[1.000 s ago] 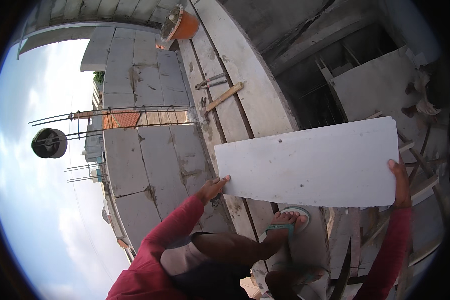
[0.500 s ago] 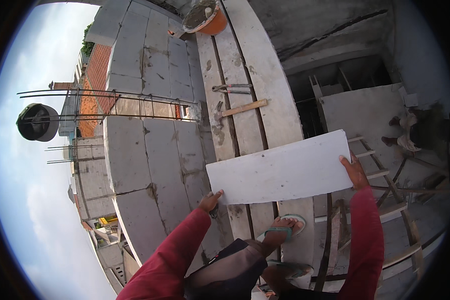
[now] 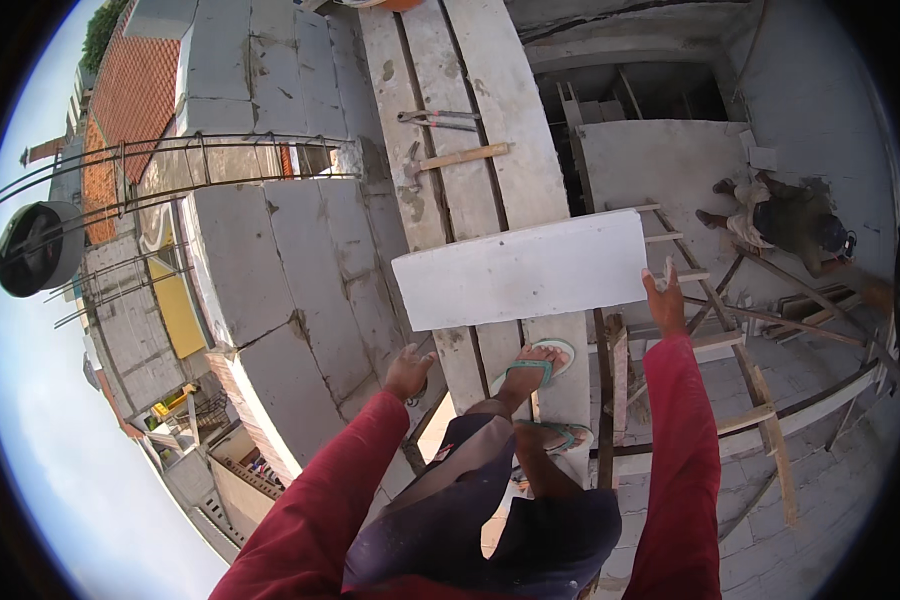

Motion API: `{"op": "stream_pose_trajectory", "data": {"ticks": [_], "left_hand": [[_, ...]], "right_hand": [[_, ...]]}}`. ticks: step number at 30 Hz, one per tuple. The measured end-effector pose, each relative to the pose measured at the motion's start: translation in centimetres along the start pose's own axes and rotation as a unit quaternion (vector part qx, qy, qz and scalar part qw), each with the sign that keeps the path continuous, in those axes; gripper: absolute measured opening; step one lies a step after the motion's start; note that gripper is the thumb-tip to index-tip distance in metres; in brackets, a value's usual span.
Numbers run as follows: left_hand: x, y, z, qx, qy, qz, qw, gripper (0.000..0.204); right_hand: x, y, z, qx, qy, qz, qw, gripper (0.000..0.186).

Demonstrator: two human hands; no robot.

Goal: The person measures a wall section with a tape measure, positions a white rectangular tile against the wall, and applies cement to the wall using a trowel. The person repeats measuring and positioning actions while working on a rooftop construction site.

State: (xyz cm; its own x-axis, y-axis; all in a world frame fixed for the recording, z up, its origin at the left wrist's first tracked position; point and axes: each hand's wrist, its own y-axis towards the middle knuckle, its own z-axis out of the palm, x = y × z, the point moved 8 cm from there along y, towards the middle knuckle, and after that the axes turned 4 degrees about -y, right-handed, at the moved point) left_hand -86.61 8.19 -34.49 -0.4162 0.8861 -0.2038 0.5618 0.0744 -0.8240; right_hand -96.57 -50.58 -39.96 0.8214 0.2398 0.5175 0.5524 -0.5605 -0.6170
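Note:
A long white block [image 3: 515, 270] lies crosswise on the concrete planks [image 3: 560, 400] in front of my sandaled feet. My left hand [image 3: 410, 372] is below the block's left end, apart from it and beside the block wall, with loosely bent fingers and nothing visible in them. My right hand [image 3: 664, 298] is just off the block's right end, fingers raised and apart. Farther along the planks lie a claw hammer [image 3: 465, 157] with a wooden handle and a pair of long-handled pincers [image 3: 436, 119].
At left stands a grey block wall [image 3: 255, 275], with rebar [image 3: 150, 147] and a dark cap [image 3: 25, 250] hung on it. An orange bucket [image 3: 398, 4] is at the top. Down at right, a person [image 3: 790, 225] is among wooden framing [image 3: 760, 410] beside the drop from the planks.
The block has been set down on the planks and both my hands have let go, the left drawing away from it. The view has shifted, showing more of the person below.

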Motion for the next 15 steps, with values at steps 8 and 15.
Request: {"op": "stream_pose_trajectory", "data": {"ticks": [8, 15], "left_hand": [[2.4, -19.6, -5.8, 0.138, -0.072, -0.106, 0.982, 0.066], [4.5, -29.9, -11.1, 0.203, -0.076, -0.017, 0.976, 0.039]], "right_hand": [[-3.8, -17.1, -13.9, -0.102, -0.103, 0.079, 0.986, 0.08], [-1.7, -26.7, -19.2, -0.092, -0.119, 0.12, 0.981, 0.079]]}}
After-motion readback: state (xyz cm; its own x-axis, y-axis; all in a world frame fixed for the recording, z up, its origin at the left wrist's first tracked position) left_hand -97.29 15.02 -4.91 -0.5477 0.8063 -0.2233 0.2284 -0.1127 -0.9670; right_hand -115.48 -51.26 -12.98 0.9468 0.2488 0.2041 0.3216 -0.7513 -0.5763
